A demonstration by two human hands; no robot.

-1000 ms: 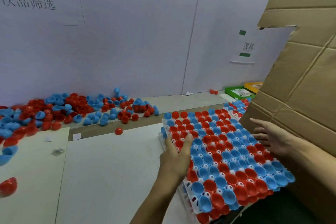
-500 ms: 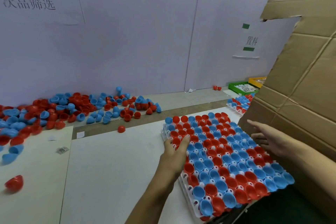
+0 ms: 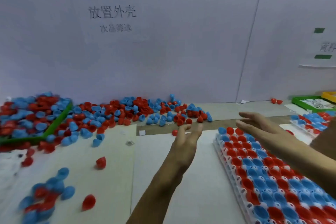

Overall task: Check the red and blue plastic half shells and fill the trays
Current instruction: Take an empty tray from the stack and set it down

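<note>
The filled tray (image 3: 269,174), gripped a moment ago, is now released on the counter (image 3: 192,187), and both the left hand (image 3: 187,142) and right hand (image 3: 261,127) are lifted open toward the loose half shells (image 3: 127,112), so refilling is judged next.

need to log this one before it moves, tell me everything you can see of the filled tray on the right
The filled tray is a white plastic grid lying flat on the pale table, running from mid-table toward the lower right corner, where it is cut off by the picture's edge. Nearly every visible pocket holds a red or blue half shell, open side up, in a mixed pattern. Its white rim looks layered, perhaps stacked trays. The right hand hovers open above its far end; the left hand is to its left. Neither touches it.
</note>
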